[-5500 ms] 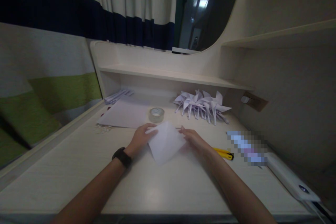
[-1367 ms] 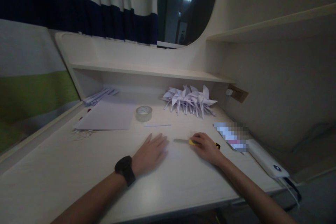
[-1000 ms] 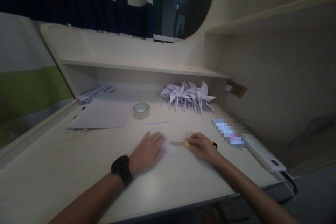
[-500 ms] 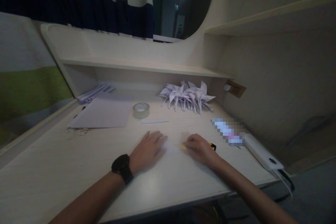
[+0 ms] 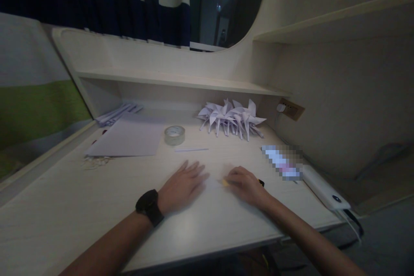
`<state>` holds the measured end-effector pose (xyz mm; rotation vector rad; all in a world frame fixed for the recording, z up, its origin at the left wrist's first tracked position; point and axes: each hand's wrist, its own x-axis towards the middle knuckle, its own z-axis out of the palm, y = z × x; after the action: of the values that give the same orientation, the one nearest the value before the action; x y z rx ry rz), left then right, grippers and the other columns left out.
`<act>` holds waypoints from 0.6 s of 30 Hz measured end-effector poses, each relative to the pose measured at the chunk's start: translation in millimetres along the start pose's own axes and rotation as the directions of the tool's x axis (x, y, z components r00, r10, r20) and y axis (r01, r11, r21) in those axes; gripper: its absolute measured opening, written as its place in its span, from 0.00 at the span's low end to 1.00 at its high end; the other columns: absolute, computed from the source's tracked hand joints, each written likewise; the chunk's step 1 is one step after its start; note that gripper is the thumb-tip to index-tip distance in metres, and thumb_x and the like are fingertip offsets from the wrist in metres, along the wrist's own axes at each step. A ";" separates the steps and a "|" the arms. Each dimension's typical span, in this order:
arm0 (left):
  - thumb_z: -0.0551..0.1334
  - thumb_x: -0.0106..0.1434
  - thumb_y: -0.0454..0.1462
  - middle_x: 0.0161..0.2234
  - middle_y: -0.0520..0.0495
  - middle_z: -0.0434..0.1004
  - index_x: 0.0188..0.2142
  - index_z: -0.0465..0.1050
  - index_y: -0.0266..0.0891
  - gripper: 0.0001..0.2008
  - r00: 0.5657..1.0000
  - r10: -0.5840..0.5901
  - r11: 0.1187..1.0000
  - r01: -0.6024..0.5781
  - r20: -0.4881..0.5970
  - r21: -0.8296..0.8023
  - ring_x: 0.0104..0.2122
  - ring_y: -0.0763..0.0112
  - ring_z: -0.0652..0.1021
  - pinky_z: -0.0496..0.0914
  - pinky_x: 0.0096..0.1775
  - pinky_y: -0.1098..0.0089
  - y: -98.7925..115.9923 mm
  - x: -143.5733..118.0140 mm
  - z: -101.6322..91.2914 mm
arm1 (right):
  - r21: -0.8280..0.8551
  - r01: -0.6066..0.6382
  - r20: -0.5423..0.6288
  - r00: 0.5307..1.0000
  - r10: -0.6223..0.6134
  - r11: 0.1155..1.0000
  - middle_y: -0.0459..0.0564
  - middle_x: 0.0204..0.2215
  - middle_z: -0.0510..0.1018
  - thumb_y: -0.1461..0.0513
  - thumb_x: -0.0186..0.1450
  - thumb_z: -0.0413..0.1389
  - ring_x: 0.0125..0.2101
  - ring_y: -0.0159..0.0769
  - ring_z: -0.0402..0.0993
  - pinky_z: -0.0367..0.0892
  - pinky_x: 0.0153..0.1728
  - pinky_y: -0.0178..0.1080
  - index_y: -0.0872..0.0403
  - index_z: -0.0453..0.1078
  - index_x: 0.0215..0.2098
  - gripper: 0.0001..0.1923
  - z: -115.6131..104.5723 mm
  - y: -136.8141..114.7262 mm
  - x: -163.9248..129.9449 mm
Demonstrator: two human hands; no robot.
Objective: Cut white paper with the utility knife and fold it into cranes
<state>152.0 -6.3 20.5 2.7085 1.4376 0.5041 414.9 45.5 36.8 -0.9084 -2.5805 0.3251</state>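
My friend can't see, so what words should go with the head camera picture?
A person's right hand grips a yellow cutter over a pale desk, near the left hand, which is palm-down with fingers spread. Behind them are white paper sheets, a roll of clear tape, a thin strip and a bunch of white paper pinwheels.

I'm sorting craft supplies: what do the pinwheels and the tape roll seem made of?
Pinwheels: probably paper, white and matte, judging by thin folded blades and tube-like stems.
Tape roll: likely smooth plastic film, since its side looks semi-clear; the exact type can't be told.
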 end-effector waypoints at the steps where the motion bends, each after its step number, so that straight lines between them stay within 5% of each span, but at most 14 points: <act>1: 0.45 0.70 0.45 0.63 0.48 0.55 0.60 0.59 0.48 0.21 1.000 0.003 1.000 -0.003 0.007 0.001 0.63 0.59 0.55 0.46 0.61 0.49 -0.3 -0.6 -0.1 | 0.001 0.003 -0.002 1.000 -0.003 1.000 0.52 0.35 0.74 0.60 0.64 0.55 0.38 0.38 0.69 0.66 0.39 0.41 0.52 0.75 0.41 0.09 0.1 0.0 -0.2; 18: 0.42 0.71 0.44 0.65 0.52 0.50 0.63 0.52 0.53 0.22 0.999 0.019 1.000 -0.020 0.036 0.018 0.64 0.60 0.52 0.45 0.61 0.50 -1.9 -4.3 -0.4 | 0.063 0.023 -0.050 0.999 -0.020 0.998 0.54 0.38 0.72 0.62 0.67 0.49 0.40 0.39 0.67 0.65 0.40 0.42 0.52 0.73 0.44 0.12 6.4 -7.8 -8.6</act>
<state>148.1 -8.7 19.3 2.7334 1.4155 0.4441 414.1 33.5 31.4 -0.8551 -2.5185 0.3714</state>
